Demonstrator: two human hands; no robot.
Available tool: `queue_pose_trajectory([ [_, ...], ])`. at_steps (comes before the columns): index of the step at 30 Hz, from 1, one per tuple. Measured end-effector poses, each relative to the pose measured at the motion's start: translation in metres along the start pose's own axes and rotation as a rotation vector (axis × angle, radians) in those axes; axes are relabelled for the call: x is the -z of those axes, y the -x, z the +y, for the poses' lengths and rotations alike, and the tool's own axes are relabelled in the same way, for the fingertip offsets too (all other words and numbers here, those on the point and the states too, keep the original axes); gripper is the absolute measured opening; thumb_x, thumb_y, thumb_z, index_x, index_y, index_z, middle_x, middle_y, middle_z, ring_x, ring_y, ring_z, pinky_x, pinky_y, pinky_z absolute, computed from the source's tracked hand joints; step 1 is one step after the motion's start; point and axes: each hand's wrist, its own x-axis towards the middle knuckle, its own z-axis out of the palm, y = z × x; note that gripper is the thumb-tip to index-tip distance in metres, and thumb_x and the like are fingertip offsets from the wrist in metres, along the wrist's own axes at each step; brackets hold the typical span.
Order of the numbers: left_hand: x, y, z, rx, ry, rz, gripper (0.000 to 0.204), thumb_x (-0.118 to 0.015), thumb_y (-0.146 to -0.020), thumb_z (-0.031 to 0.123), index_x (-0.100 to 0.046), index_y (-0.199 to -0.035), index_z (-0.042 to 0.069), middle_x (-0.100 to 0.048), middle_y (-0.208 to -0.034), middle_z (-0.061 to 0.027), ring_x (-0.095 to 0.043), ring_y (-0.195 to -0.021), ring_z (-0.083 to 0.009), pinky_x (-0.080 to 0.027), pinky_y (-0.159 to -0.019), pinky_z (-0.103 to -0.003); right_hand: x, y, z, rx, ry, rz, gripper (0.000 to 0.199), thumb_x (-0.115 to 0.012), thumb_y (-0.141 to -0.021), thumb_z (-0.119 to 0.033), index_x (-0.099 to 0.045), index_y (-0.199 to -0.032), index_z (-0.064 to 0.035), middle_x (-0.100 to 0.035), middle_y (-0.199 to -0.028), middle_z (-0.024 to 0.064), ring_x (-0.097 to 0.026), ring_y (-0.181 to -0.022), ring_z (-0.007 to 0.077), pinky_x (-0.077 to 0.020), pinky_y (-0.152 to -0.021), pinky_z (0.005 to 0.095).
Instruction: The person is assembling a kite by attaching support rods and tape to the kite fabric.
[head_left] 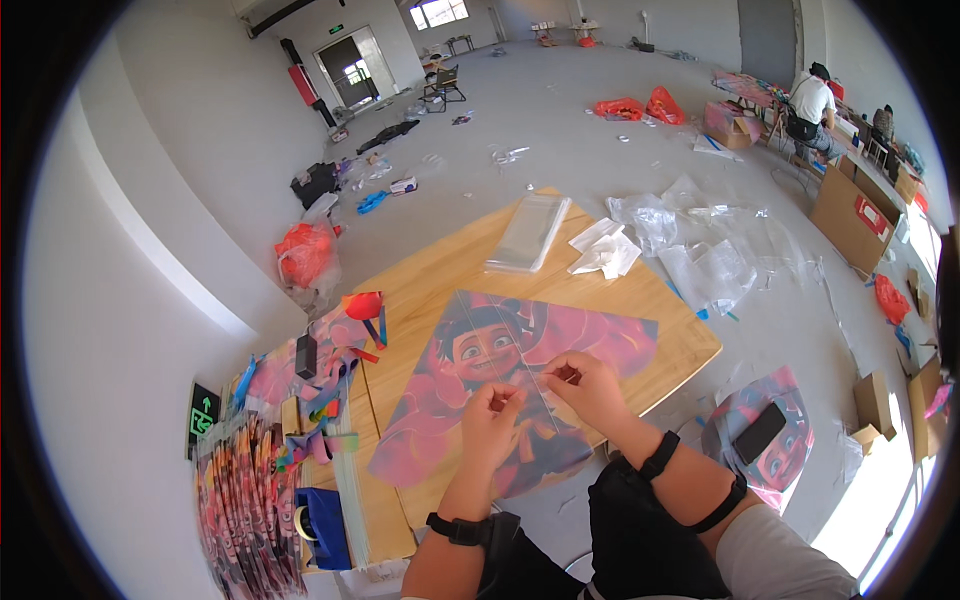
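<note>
A triangular kite (600, 337) printed with a pink-and-purple cartoon figure lies spread on the wooden table, thin rods running across it. Over its middle, my left hand (488, 428) has its thumb and fingers pinched together. Just right of it, my right hand (588, 388) pinches as well, its fingertips near the left ones. Something thin and pale seems to be between the fingertips, too small to name. Both hands are above the lower part of the printed face.
On the wooden table (410, 300) lie a stack of clear plastic sleeves (530, 232) and crumpled white paper (605, 250). Folded kites (245, 510) and a blue tape dispenser (325, 530) are at left. A black phone (760, 433) rests at right. Plastic wrap (705, 265) litters the floor; a person (812, 103) sits far right.
</note>
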Motion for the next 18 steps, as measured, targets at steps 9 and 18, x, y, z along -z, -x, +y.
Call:
queue_pose_trajectory([
  [9,-0.010,-0.094,-0.078,0.023,-0.005,0.000,0.048,-0.073,-0.086,0.006,-0.051,-0.129,0.007,-0.063,-0.079,-0.0010,-0.053,-0.063,-0.0071,-0.043,-0.060,-0.024,-0.034,-0.089,0.083,-0.131,0.023,-0.037,0.045,-0.077,-0.083,-0.010,-0.063,-0.125,-0.0048,-0.069,-0.082,0.0062,-0.066,-0.073,0.0159,-0.0536,-0.067,0.0308],
  [18,-0.022,-0.131,-0.143,-0.173,-0.287,0.121,0.044,-0.072,-0.086,0.010,-0.053,-0.125,0.008,-0.062,-0.074,-0.0010,-0.057,-0.066,-0.0107,-0.045,-0.062,-0.027,-0.054,-0.128,0.127,-0.167,0.309,-0.089,0.063,-0.073,-0.083,-0.019,-0.052,-0.142,-0.0154,-0.070,-0.086,0.0034,-0.069,-0.082,0.0238,-0.0447,-0.090,0.0432],
])
